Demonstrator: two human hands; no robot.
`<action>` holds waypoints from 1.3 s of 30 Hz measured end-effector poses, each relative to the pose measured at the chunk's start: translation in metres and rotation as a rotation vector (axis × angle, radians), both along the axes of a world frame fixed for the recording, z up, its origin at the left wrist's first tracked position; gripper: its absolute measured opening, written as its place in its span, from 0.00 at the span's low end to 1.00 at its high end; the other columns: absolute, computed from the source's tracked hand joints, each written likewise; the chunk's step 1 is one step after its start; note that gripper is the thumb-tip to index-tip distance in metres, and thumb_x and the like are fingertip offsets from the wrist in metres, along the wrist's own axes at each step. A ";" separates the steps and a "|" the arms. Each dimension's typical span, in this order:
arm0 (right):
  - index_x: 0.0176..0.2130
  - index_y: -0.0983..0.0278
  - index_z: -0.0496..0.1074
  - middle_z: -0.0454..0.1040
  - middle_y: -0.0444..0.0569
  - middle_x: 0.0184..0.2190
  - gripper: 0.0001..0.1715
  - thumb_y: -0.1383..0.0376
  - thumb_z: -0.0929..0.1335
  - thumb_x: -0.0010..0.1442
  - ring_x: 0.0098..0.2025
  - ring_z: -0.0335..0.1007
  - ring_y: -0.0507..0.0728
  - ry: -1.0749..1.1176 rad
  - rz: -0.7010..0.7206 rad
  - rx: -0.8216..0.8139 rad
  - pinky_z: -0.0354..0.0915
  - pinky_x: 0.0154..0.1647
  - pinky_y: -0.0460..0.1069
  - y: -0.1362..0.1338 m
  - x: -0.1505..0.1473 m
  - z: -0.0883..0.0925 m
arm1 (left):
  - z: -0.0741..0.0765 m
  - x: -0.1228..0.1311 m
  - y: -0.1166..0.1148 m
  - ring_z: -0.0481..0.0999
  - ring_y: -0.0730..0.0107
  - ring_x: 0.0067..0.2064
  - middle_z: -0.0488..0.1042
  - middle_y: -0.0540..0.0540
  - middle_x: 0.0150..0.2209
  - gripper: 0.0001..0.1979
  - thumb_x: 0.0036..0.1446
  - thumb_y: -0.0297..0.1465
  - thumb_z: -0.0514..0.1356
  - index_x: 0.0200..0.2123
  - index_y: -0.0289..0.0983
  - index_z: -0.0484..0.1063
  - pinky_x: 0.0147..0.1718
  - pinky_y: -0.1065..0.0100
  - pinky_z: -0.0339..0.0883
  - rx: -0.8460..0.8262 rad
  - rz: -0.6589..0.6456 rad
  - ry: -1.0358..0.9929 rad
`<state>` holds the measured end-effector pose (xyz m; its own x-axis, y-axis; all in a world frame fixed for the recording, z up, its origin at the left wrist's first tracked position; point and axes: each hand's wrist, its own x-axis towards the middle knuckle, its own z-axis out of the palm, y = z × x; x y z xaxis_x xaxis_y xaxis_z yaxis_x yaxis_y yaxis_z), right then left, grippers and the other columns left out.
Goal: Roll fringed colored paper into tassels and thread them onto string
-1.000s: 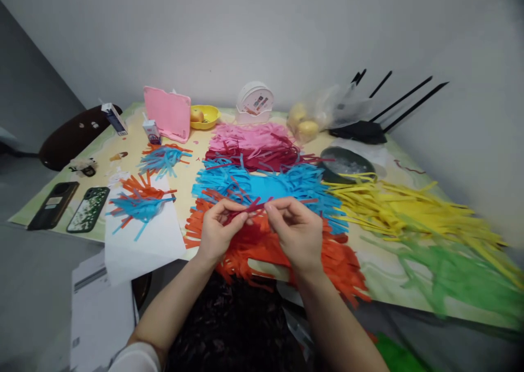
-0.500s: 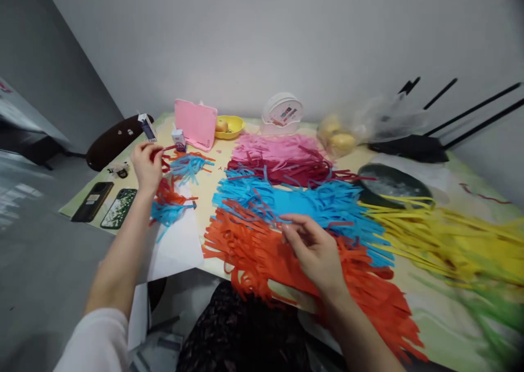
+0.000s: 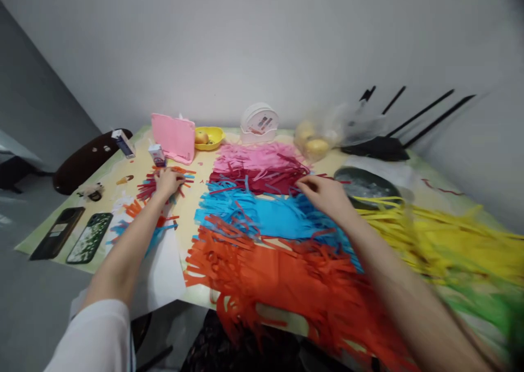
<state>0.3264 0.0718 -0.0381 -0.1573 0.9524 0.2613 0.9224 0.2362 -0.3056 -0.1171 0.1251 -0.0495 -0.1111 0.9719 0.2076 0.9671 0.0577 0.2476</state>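
Note:
My left hand [image 3: 168, 183] is down on a small bundle of mixed paper strips [image 3: 146, 190], orange, blue and dark red, at the table's left. Its fingers are bent closed on the strips, with the fingertips partly hidden. Below it lies a second small bundle of orange and blue strips [image 3: 133, 211], on white paper. My right hand [image 3: 321, 193] pinches at the right end of the dark red fringed paper [image 3: 262, 181]; its thumb and forefinger are together on a strip there. Blue fringed paper [image 3: 278, 216] and orange fringed paper [image 3: 270, 268] spread nearer me, with pink fringed paper [image 3: 254, 158] behind.
Yellow fringed paper [image 3: 462, 241] and a dark green tray [image 3: 368, 185] lie to the right. Along the back stand a pink tablet case [image 3: 174, 137], a yellow bowl [image 3: 216, 134], a white holder [image 3: 260, 123] and bagged fruit [image 3: 315, 142]. Two phones, one a patterned phone [image 3: 90, 238], lie left.
My left hand has come down onto the upper small bundle with the red strip it held. My right hand has moved away from me, from above the orange and blue paper to the dark red fringe.

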 end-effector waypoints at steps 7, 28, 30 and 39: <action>0.39 0.67 0.80 0.82 0.56 0.40 0.11 0.71 0.67 0.60 0.44 0.76 0.59 -0.298 0.227 -0.168 0.64 0.46 0.48 0.058 -0.013 -0.021 | 0.037 0.102 0.003 0.68 0.46 0.57 0.74 0.37 0.48 0.09 0.60 0.31 0.58 0.38 0.37 0.79 0.60 0.46 0.58 0.044 -0.343 0.064; 0.36 0.67 0.78 0.80 0.52 0.36 0.09 0.68 0.67 0.62 0.37 0.73 0.55 -0.271 0.208 -0.157 0.61 0.38 0.46 0.089 0.008 -0.026 | -0.013 0.227 0.036 0.79 0.59 0.49 0.80 0.41 0.46 0.13 0.59 0.36 0.62 0.46 0.38 0.78 0.48 0.66 0.70 -0.241 -0.591 0.029; 0.37 0.67 0.78 0.80 0.51 0.36 0.11 0.67 0.66 0.63 0.36 0.73 0.55 -0.224 0.175 -0.132 0.62 0.38 0.46 0.090 0.007 -0.022 | -0.009 0.228 0.034 0.78 0.58 0.49 0.80 0.41 0.46 0.15 0.59 0.39 0.62 0.46 0.37 0.77 0.48 0.65 0.69 -0.206 -0.564 0.015; 0.44 0.71 0.75 0.74 0.64 0.45 0.17 0.66 0.60 0.67 0.51 0.65 0.66 -0.153 0.085 0.120 0.58 0.54 0.57 0.070 -0.015 -0.002 | -0.007 0.263 0.020 0.65 0.45 0.60 0.70 0.31 0.55 0.17 0.59 0.32 0.61 0.51 0.33 0.68 0.55 0.49 0.61 -0.021 -0.330 -0.030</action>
<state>0.3115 0.1419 -0.0405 -0.2820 0.8977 0.3386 0.9313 0.3409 -0.1283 0.1462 0.1452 -0.0560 0.2045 0.9606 0.1883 0.9267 -0.2520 0.2787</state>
